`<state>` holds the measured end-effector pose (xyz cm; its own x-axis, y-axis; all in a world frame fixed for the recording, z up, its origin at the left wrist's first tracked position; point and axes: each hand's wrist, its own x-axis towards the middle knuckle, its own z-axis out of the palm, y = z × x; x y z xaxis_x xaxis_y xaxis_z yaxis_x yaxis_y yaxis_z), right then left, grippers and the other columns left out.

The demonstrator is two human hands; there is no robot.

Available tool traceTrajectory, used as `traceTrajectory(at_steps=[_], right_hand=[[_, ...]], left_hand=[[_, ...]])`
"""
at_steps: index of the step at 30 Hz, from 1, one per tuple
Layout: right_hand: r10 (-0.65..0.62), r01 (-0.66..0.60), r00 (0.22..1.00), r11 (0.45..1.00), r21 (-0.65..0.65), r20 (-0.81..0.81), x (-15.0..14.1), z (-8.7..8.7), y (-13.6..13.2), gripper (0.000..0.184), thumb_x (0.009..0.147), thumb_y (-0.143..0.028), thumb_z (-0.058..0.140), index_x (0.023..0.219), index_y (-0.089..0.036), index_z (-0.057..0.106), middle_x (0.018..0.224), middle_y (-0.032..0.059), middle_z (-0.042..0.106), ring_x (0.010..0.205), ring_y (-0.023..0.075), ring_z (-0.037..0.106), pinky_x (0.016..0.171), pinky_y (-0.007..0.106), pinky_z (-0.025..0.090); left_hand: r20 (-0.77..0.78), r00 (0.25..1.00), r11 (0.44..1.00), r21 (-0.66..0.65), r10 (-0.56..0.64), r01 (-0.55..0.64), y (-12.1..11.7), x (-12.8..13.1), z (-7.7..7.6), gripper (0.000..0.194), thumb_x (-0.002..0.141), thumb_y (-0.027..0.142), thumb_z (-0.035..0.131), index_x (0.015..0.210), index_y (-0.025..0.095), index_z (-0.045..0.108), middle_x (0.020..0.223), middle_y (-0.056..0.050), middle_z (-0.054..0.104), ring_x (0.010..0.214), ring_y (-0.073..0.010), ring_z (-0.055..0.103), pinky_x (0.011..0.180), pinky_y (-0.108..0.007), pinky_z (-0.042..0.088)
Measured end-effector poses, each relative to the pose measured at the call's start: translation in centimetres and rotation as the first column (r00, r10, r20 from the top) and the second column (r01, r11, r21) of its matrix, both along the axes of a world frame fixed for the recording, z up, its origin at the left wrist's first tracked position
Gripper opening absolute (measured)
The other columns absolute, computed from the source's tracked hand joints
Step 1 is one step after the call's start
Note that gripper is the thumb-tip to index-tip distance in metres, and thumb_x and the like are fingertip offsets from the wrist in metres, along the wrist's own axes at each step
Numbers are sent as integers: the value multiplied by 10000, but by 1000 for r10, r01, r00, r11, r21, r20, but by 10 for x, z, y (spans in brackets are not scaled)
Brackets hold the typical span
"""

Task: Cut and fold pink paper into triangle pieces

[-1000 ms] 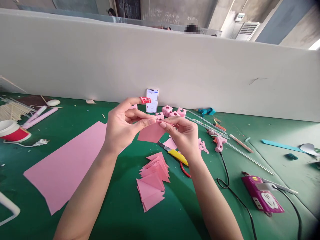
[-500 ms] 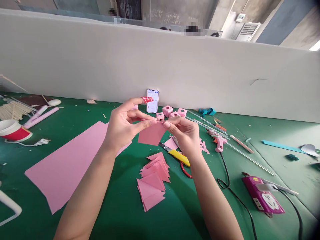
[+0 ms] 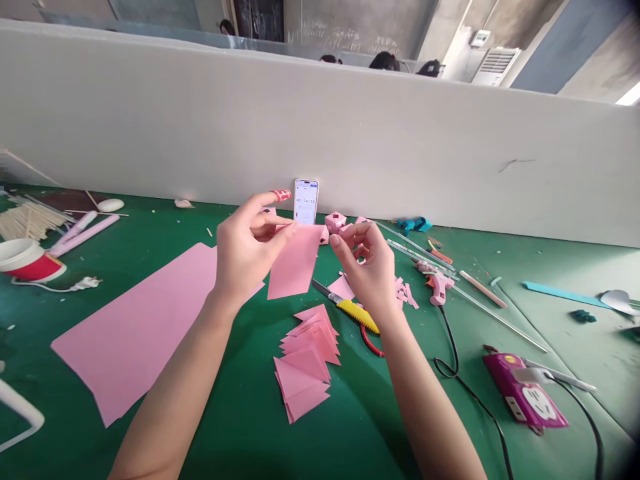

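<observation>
Between the thumb and fingers of my left hand (image 3: 253, 243), a square of pink paper (image 3: 296, 263) hangs by its upper left corner above the table. A red-patterned wrap covers the raised index fingertip. My right hand (image 3: 367, 260) is beside the paper's right edge, apart from it, with thumb and fingers curled and a gap between them; nothing shows in it. Below both hands lies a fanned row of pink paper squares (image 3: 305, 367). A yellow utility knife (image 3: 357, 315) with its blade out rests near my right wrist, over red-handled scissors (image 3: 371, 341).
Large pink sheets (image 3: 145, 327) lie at left, near a red-and-white cup (image 3: 33, 261). A phone (image 3: 305, 200) leans on the white partition (image 3: 320, 127) beside pink folded paper shapes (image 3: 335, 221). At right are a pink glue gun (image 3: 440, 287), clear sticks and a purple power strip (image 3: 525, 390).
My right hand has let go of the paper's upper edge and moved slightly apart. My left hand keeps hold of the square, which now hangs more fully in view.
</observation>
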<state>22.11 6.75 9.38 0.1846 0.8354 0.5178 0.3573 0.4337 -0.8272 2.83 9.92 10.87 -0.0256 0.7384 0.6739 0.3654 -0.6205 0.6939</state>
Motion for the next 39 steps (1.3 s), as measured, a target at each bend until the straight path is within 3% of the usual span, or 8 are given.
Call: traceTrajectory(at_steps=[4, 11, 17, 22, 26, 31, 34, 39], right_hand=[[127, -127, 992, 987, -100, -1, -13, -4, -2, 401, 1000, -574, 589, 841, -216, 671, 861, 40, 738, 790, 163, 665, 658, 294, 491], [178, -189, 980, 973, -132, -93, -15, -8, 2, 238, 895, -424, 750, 1013, -219, 723, 1019, 52, 794, 909, 198, 755, 755, 315, 576], [178, -197, 978, 959, -202, -112, -10, -9, 1, 190, 910, -354, 674, 966, -192, 758, 889, 50, 800, 803, 201, 742, 728, 337, 573], [272, -313, 944, 917, -247, -188, -2, -11, 2, 372, 921, -510, 694, 1131, -205, 729, 998, 64, 809, 893, 217, 759, 724, 329, 593], [173, -116, 979, 909, -401, 110, 32, -28, -11, 396, 952, -512, 670, 1243, -244, 683, 1136, 82, 795, 1014, 254, 750, 841, 404, 598], [238, 173, 704, 857, -486, 669, 79, -79, -47, 283, 864, -398, 802, 1093, -236, 769, 1227, 116, 759, 1230, 406, 623, 1024, 597, 506], [161, 263, 596, 887, -380, 787, 86, -108, -58, 312, 878, -401, 797, 1138, -231, 772, 1298, 142, 713, 1300, 435, 552, 1027, 625, 494], [-66, 256, 571, 961, -102, 819, 80, -129, -54, 235, 951, -304, 700, 1159, -203, 742, 1281, 151, 714, 1283, 402, 551, 1022, 585, 482]], left_hand=[[-164, 979, 973, 212, 124, -87, -6, 14, -4, 284, 937, 242, 744, 1215, 204, 706, 959, -26, 847, 876, -205, 823, 787, -275, 650], [-156, 980, 992, -9, -123, 123, -13, 21, -5, 332, 1089, 411, 501, 1291, 192, 649, 1045, -67, 843, 964, -206, 821, 747, -253, 648], [48, 995, 988, -121, -90, 95, -2, 13, -5, 444, 896, 416, 787, 1273, 227, 649, 1415, -96, 705, 1321, -274, 670, 1076, -401, 584], [224, 952, 861, -419, -211, 289, 6, 7, -4, 596, 774, 447, 885, 1271, 198, 671, 1021, -95, 813, 943, -268, 784, 862, -387, 628], [260, 954, 889, -388, -149, 244, 9, 2, -8, 518, 745, 405, 904, 1188, 205, 722, 1012, -77, 808, 966, -237, 758, 853, -320, 587], [286, 954, 814, -533, -84, 231, 19, -9, -38, 524, 721, 418, 898, 1173, 211, 732, 959, -57, 782, 800, -188, 717, 667, -252, 535], [416, 909, 692, -657, -1, 301, 26, -10, -70, 568, 650, 491, 917, 1105, 203, 734, 875, -49, 764, 637, -160, 644, 535, -244, 472], [419, 908, 656, -692, 25, 301, 33, -8, -110, 566, 612, 563, 924, 979, 171, 743, 835, -53, 746, 634, -153, 615, 544, -246, 456]])
